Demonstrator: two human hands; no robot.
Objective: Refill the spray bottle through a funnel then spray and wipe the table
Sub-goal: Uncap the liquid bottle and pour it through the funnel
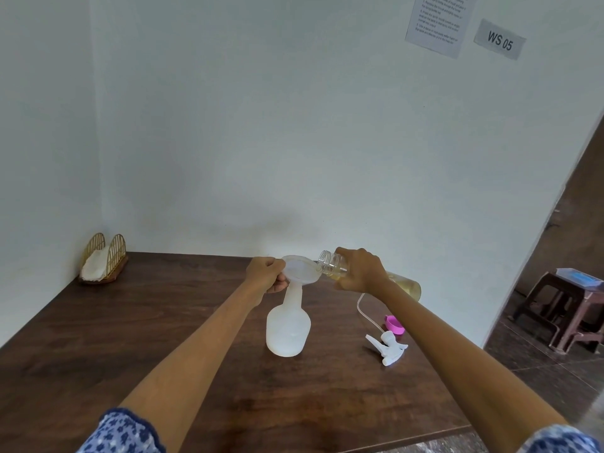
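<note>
Midway, head view: left hand [266, 276] pinches white plastic funnel [300, 269] in the translucent white spray bottle [287, 325] on dark wood counter [130, 338]; right hand [359, 269] grips tilted clear refill bottle [333, 264], pouring. White trigger sprayer head [387, 349] off; spraying, wiping remain.

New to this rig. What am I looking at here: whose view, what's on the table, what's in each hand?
No robot: one wide-angle camera on a person's head looks down at their two bare hands. The left hand grips the rim of a white plastic funnel seated in a translucent white spray bottle. The right hand tilts a clear bottle of yellowish liquid over the funnel. On the dark wooden table lie the white trigger sprayer head, a pink cap and, far left, a wicker holder with white cloth.
</note>
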